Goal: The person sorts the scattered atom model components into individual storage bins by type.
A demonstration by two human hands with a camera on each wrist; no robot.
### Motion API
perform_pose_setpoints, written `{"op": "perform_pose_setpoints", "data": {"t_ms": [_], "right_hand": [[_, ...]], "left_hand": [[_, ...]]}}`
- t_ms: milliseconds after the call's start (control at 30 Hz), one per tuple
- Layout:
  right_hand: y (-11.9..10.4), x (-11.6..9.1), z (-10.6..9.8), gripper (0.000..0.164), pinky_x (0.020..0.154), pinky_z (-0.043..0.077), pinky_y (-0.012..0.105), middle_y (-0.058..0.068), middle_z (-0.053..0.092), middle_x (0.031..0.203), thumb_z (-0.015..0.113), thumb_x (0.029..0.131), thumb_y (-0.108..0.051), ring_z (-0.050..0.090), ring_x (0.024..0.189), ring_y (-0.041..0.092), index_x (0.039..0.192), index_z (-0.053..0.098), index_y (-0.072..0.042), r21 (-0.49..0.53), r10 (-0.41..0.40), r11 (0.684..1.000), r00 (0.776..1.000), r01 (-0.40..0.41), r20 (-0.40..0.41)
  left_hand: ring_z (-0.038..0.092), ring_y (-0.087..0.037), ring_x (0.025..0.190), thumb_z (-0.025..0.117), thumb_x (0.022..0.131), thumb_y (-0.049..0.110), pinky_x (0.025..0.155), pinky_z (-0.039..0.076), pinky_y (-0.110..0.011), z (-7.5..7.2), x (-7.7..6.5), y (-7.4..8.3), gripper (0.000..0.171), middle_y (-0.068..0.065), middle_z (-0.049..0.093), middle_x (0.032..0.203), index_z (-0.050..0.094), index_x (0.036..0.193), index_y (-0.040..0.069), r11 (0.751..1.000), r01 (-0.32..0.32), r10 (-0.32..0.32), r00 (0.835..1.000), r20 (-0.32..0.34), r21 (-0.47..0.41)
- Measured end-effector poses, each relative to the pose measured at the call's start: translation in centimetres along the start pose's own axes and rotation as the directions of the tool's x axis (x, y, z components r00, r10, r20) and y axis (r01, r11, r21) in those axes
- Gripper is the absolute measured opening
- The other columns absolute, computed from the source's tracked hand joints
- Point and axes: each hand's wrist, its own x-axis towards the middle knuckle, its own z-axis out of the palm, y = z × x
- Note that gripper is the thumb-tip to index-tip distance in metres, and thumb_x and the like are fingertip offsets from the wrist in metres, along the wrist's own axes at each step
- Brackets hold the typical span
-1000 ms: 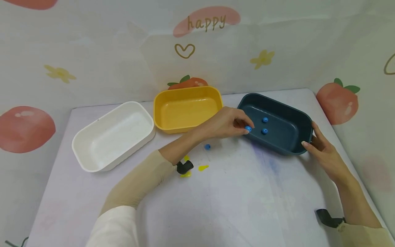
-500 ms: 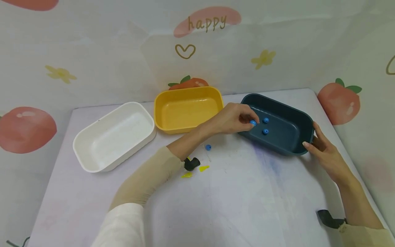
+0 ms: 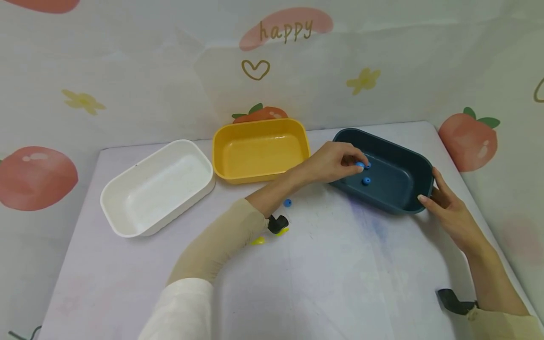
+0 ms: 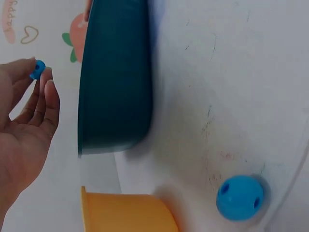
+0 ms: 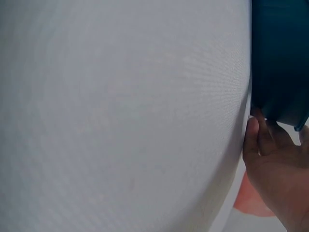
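My left hand [image 3: 333, 162] pinches a blue bead [image 4: 37, 69] between thumb and fingertips, above the left part of the dark teal bin [image 3: 395, 186]. The held bead has a hole through it. Inside the bin lie two more blue beads, one [image 3: 366, 181] in plain sight and the other partly covered by my fingertips. At the bin's right end my right hand [image 3: 450, 215] grips the rim, thumb on the near side and fingers around the outside. Another blue bead [image 4: 240, 197] rests on the table beneath my left forearm.
To the left of the teal bin stand a yellow bin [image 3: 261, 156] and a white bin [image 3: 157, 189], neither holding anything. Small yellow pieces [image 3: 258, 241] lie on the table [image 3: 323, 278] near my left wrist. A patterned cloth backdrop [image 3: 170, 71] rises behind the table.
My left hand has moved to the right with the bead, from the teal bin's left rim to over its inside. My right hand has kept its grip on the bin.
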Motion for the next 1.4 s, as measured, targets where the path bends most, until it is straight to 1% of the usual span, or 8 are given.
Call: {"op": "perform_pose_setpoints", "data": {"t_ms": [200, 300, 433, 667, 833, 1000, 1133, 1400], "right_hand": [[0.2, -0.2, 0.0, 0.075, 0.102, 0.028, 0.007, 0.002, 0.007, 0.165, 0.051, 0.105, -0.018, 0.012, 0.151, 0.021, 0.155, 0.003, -0.046, 0.009, -0.009, 1.000, 1.000, 0.009, 0.007], [0.2, -0.3, 0.1, 0.075, 0.103, 0.028, 0.007, 0.000, 0.006, 0.166, 0.050, 0.105, -0.016, 0.011, 0.151, 0.020, 0.155, 0.003, -0.045, 0.023, -0.023, 0.999, 1.000, 0.022, 0.015], [0.1, -0.2, 0.0, 0.075, 0.102, 0.028, 0.006, 0.006, 0.009, 0.165, 0.050, 0.105, -0.015, 0.015, 0.150, 0.017, 0.156, 0.004, -0.044, 0.026, -0.041, 0.999, 0.999, 0.041, 0.002], [-0.2, 0.0, 0.2, 0.075, 0.102, 0.027, 0.006, 0.003, 0.008, 0.165, 0.052, 0.104, -0.021, 0.014, 0.151, 0.019, 0.155, 0.002, -0.047, -0.016, -0.009, 1.000, 1.000, 0.009, -0.006], [-0.2, -0.1, 0.0, 0.075, 0.100, 0.028, 0.005, 0.007, 0.008, 0.165, 0.051, 0.105, -0.022, 0.013, 0.151, 0.019, 0.154, 0.001, -0.048, -0.021, 0.001, 1.000, 1.000, 0.000, 0.009], [-0.2, -0.2, -0.1, 0.075, 0.099, 0.028, 0.005, 0.009, 0.006, 0.165, 0.051, 0.105, -0.023, 0.011, 0.151, 0.023, 0.153, 0.001, -0.049, -0.024, 0.020, 1.000, 1.000, -0.019, 0.014], [-0.3, -0.1, -0.1, 0.075, 0.099, 0.028, 0.004, 0.013, 0.007, 0.164, 0.052, 0.105, -0.024, 0.012, 0.151, 0.023, 0.153, 0.001, -0.050, -0.024, 0.021, 0.999, 1.000, -0.021, 0.010], [-0.3, -0.1, 0.0, 0.075, 0.099, 0.028, 0.005, 0.008, 0.006, 0.165, 0.052, 0.104, -0.025, 0.011, 0.151, 0.025, 0.153, 0.000, -0.050, -0.034, 0.014, 0.999, 1.000, -0.013, 0.011]], "left_hand": [[0.063, -0.007, 0.089, 0.064, 0.097, 0.012, 0.082, 0.048, -0.013, 0.4, 0.7, -0.1, 0.022, -0.001, 0.066, 0.110, 0.073, 0.118, 0.010, 0.999, 0.040, -0.039, 0.999, 0.035, -0.029], [0.064, -0.006, 0.091, 0.066, 0.096, 0.012, 0.082, 0.048, -0.012, 0.7, 1.0, -0.2, 0.022, -0.001, 0.068, 0.110, 0.073, 0.117, 0.010, 0.999, 0.028, -0.028, 0.999, 0.027, -0.023], [0.063, -0.005, 0.091, 0.068, 0.095, 0.012, 0.083, 0.047, -0.011, 0.9, 1.6, -0.2, 0.023, 0.000, 0.068, 0.111, 0.072, 0.117, 0.010, 0.999, 0.031, -0.031, 0.999, 0.016, -0.011], [0.063, -0.003, 0.092, 0.068, 0.095, 0.015, 0.082, 0.045, -0.010, 1.4, 2.7, 0.0, 0.023, 0.005, 0.071, 0.106, 0.072, 0.118, 0.013, 0.993, 0.114, -0.114, 0.993, 0.012, 0.028], [0.063, -0.001, 0.092, 0.067, 0.096, 0.018, 0.080, 0.045, -0.009, 1.7, 3.6, 0.1, 0.024, 0.007, 0.071, 0.105, 0.072, 0.119, 0.014, 0.989, 0.139, -0.141, 0.989, 0.035, 0.055], [0.062, 0.000, 0.089, 0.068, 0.096, 0.021, 0.078, 0.044, -0.009, 1.8, 4.5, 0.0, 0.022, 0.008, 0.071, 0.101, 0.072, 0.117, 0.015, 0.981, 0.167, -0.169, 0.985, 0.017, 0.102], [0.062, -0.001, 0.089, 0.069, 0.095, 0.020, 0.078, 0.044, -0.009, 1.9, 4.9, -0.3, 0.023, 0.008, 0.071, 0.100, 0.073, 0.117, 0.014, 0.978, 0.189, -0.190, 0.982, 0.004, 0.092], [0.060, -0.003, 0.092, 0.070, 0.094, 0.018, 0.077, 0.043, -0.010, 2.8, 5.3, -0.9, 0.019, 0.008, 0.071, 0.101, 0.074, 0.112, 0.014, 0.965, 0.247, -0.247, 0.969, -0.010, 0.084]]}}
